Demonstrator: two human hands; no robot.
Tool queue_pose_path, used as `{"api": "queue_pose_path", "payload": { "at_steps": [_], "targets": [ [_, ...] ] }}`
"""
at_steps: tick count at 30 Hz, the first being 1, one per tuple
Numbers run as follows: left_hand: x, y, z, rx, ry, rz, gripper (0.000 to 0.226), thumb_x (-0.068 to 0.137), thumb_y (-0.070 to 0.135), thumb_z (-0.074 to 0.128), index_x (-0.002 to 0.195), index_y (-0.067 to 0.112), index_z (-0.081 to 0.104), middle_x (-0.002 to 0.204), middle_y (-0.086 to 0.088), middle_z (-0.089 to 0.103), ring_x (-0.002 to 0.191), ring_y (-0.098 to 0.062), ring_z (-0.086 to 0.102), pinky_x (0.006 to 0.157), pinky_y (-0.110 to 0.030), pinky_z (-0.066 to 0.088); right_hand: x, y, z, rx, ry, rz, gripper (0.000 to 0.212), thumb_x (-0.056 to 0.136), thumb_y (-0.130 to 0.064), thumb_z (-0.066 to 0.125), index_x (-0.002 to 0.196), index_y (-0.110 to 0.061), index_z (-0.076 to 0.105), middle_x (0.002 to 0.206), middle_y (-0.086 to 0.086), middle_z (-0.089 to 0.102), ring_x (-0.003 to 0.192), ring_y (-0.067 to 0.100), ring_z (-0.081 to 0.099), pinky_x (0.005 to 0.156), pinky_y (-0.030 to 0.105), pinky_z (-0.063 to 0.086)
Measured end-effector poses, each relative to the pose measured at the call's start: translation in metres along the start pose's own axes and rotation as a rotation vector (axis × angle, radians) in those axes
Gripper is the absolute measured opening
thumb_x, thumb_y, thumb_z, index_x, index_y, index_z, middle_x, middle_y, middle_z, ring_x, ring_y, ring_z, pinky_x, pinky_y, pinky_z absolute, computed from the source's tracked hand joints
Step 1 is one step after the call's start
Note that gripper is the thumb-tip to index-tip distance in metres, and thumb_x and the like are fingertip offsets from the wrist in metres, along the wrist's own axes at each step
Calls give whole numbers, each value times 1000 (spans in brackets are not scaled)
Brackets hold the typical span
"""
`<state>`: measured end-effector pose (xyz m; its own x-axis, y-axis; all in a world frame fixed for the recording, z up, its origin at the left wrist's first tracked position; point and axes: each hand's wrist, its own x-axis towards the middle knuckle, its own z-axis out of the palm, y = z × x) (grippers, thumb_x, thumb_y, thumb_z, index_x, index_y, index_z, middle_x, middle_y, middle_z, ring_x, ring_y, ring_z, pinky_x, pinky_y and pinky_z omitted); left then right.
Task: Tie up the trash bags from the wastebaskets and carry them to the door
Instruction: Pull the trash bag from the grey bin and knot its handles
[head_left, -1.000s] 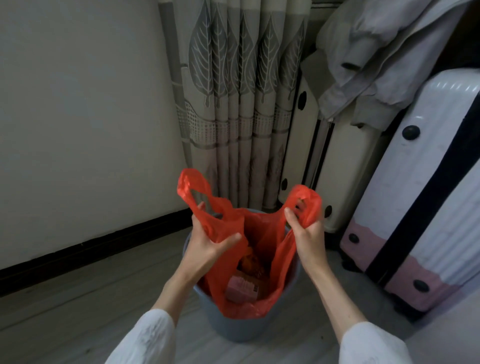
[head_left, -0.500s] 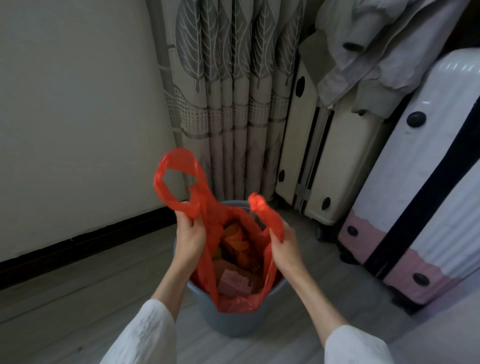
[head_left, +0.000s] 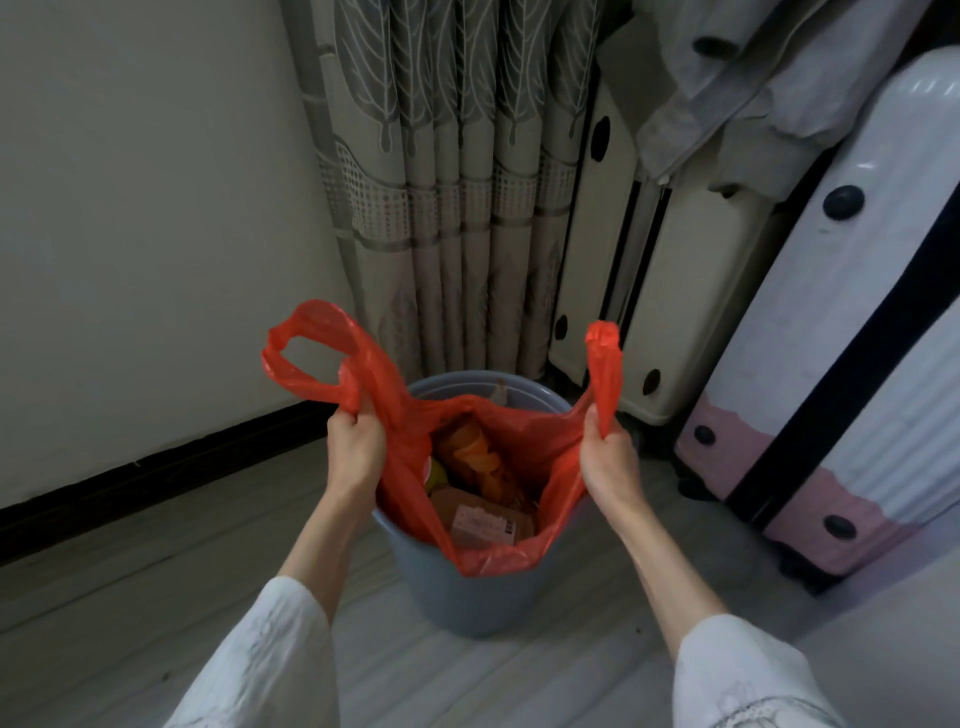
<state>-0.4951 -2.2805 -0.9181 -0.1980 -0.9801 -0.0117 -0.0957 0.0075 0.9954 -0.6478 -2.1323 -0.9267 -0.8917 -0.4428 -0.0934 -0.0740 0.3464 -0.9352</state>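
- Nearest the camera, two forearms in white sleeves (head_left: 270, 649) reach forward and down over a pale wooden floor (head_left: 104, 597).
- The left hand (head_left: 356, 447) is closed in a fist around the base of the left handle (head_left: 311, 358) of a red trash bag (head_left: 524, 556); that handle's loop stands open above the fist.
- The right hand (head_left: 608, 462) grips the bag's right handle (head_left: 605, 374), now bunched into one upright strip.
- Compared with a moment ago, the hands are further apart, so the bag's mouth is stretched wide instead of gathered.
- The bag still sits inside the grey wastebasket (head_left: 441, 592), between the hands, with orange scraps and a small box visible inside.
- Judgement: both handles are gathered and ready to cross; no knot is made yet, and the bag has not been lifted out.
- Behind the basket hang leaf-patterned curtains (head_left: 457, 182), with a white wall (head_left: 145, 208) to the left.
- To the right stand a cream suitcase (head_left: 675, 291) and a white-and-pink suitcase (head_left: 857, 312), with grey clothing (head_left: 753, 78) draped on top.
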Motion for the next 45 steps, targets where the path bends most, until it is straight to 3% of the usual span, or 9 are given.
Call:
{"api": "queue_pose_path", "payload": {
  "at_steps": [5, 11, 17, 21, 24, 30, 35, 39, 45],
  "targets": [
    [-3, -1, 3, 106, -72, -40, 50, 93, 50, 27, 84, 13, 59, 81, -11, 62, 83, -27, 59, 84, -45, 48, -14, -11, -7, -449, -125, 63, 59, 97, -47, 20, 116, -4, 55, 120, 24, 58, 115, 37, 54, 96, 37, 41],
    [-11, 8, -5, 380, -97, -106, 53, 94, 42, 22, 130, 10, 44, 137, -27, 37, 130, -41, 27, 113, -45, 21, -35, -16, -28, -255, -551, 403, 47, 92, -50, 42, 107, -9, 59, 77, 9, 64, 63, 22, 65, 53, 33, 56],
    [-6, -1, -26, 244, -243, -197, 78, 71, 73, 45, 133, 28, 30, 123, -12, 57, 107, -33, 59, 89, -50, 52, -45, -11, -33, -511, -747, 425, 60, 81, -56, 57, 112, -4, 59, 93, 23, 66, 46, 18, 65, 44, 22, 53],
    [-17, 1, -34, 399, -346, -293, 103, 40, 71, 72, 125, 30, 31, 125, -7, 51, 106, -26, 58, 60, -35, 58, -49, -2, -33, -305, -776, 513, 32, 85, -31, 63, 98, -1, 61, 75, 17, 70, 43, 17, 66, 27, 14, 36],
    [-23, 5, -39, 421, -479, -378, 81, 64, 33, 79, 129, 18, 33, 117, -12, 58, 85, -23, 62, 48, -30, 55, -57, 2, -30, -148, -811, 600, 9, 88, -10, 57, 90, -1, 58, 56, 7, 70, 46, 18, 67, 25, 13, 33],
    [-31, 12, -47, 261, -543, -400, 49, 76, -15, 57, 119, 1, 42, 99, -18, 58, 63, -24, 65, 43, -30, 56, -64, 3, -25, -200, -767, 560, 10, 89, -2, 50, 86, -2, 59, 55, 1, 71, 44, 9, 65, 26, 11, 26],
    [-40, 14, -56, 260, -602, -495, 16, 80, -18, 48, 88, -6, 55, 78, -18, 60, 55, -24, 65, 43, -29, 56, -67, -3, -25, -265, -824, 502, 9, 88, -3, 52, 94, -3, 59, 62, -3, 73, 49, 6, 66, 30, 11, 31],
    [-35, 10, -58, 276, -572, -479, 17, 79, -20, 47, 74, -5, 55, 66, -17, 61, 38, -17, 62, 40, -27, 55, -66, -6, -27, -183, -826, 503, 5, 87, -5, 54, 89, -5, 58, 65, -2, 74, 50, 7, 66, 31, 12, 33],
    [-32, 10, -58, 413, -607, -447, 18, 78, -18, 52, 72, -1, 57, 72, -13, 59, 47, -15, 62, 43, -22, 55, -62, -6, -25, -161, -868, 504, 9, 87, -2, 53, 80, -3, 59, 66, 0, 74, 48, 6, 65, 32, 11, 37]
  ]
}}
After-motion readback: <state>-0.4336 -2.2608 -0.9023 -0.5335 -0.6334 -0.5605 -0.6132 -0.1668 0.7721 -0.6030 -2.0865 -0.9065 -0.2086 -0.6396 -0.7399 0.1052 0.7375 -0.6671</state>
